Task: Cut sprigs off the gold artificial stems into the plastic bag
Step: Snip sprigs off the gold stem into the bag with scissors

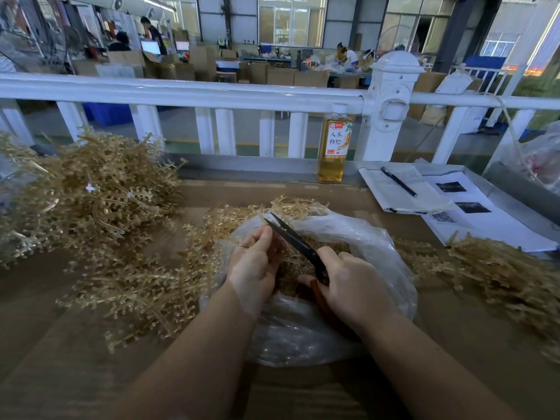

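While you work over the brown cardboard-covered table (91, 344) | heap of gold artificial stems (91, 189) lies far left | clear plastic bag (348, 237) sits open beneath both hands | your right hand (351, 283) grips black scissors (291, 237), blades parted | your left hand (254, 265) fingers pinch a gold sprig at the blades.

Both forearms bare, reaching fwd & converging at centre. Left hand (254, 265) turned back-up, fingers (263, 242) curled in, thumb pressed alongside as if pinching sth small; what it holds is hidden. Right hand (351, 286) lower & just beside it, knuckles up, fingers wrapped round scissor handles, blades parted, pointing up-left past the left thumb. Wrists near each other, not touching.
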A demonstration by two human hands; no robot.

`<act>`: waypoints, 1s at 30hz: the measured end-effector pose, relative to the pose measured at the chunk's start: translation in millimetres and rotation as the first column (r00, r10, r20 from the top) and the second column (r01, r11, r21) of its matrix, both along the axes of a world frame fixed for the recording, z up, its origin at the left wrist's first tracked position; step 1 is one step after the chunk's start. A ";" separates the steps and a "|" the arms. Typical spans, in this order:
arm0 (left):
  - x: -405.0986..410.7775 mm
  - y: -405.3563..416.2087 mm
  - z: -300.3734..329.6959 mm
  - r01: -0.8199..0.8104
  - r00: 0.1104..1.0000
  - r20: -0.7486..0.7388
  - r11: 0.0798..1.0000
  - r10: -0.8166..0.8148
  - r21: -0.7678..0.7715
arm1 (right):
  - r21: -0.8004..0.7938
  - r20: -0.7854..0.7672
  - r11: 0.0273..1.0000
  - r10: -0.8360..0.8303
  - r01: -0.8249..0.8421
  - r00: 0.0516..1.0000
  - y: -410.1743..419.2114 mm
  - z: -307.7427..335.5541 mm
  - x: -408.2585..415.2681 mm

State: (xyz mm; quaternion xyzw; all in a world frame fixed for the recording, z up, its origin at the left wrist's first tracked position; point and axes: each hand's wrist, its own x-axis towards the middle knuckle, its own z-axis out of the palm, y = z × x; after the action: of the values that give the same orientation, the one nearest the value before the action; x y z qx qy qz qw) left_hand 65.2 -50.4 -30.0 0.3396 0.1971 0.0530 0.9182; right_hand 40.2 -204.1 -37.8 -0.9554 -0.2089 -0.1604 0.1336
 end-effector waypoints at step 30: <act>-0.1 8.6 -1.1 0.177 0.984 0.018 0.983 -0.176 -0.057 | 0.094 -0.053 0.996 -0.002 0.007 0.999 7.3 2.4 -0.3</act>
State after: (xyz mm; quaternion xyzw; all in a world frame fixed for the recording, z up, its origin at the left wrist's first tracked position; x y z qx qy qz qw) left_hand 65.1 -41.8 -31.1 0.3282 0.1617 -0.0321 0.9301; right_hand 39.9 -196.8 -35.4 -0.9524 -0.1954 -0.1451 0.1836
